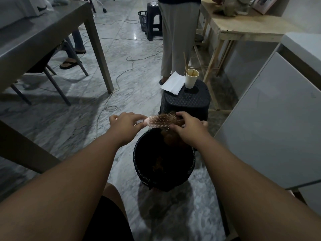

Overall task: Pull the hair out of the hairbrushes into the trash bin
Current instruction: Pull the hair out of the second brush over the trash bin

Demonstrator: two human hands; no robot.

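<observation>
Both arms are stretched out over the black trash bin, and the action sits right above its far rim. The left hand is wrapped around the pink handle end of the hairbrush, fingers curled over it, gripping firm. The brush lies crosswise, bristles facing up toward the camera, its head pointing right. Over on that side the right hand has its fingertips pinched into the brown hair tangled in the bristles at the far right end of the brush head. A thicker clump of the same brown hair hangs below the right hand, dangling into the mouth of the bin. Deep inside the bin, on the black liner, sits more brownish hair.

Just beyond the brush stands a black stool with a perforated top. On it, a paper cup stained brown inside, and to its left a white folded sheet of paper hanging off the stool's edge. Behind the stool a second person in light trousers stands beside a wooden table at far right. On the left, a grey table with chairs under it, and cables snake across the marble floor. A white cabinet fills the right side.
</observation>
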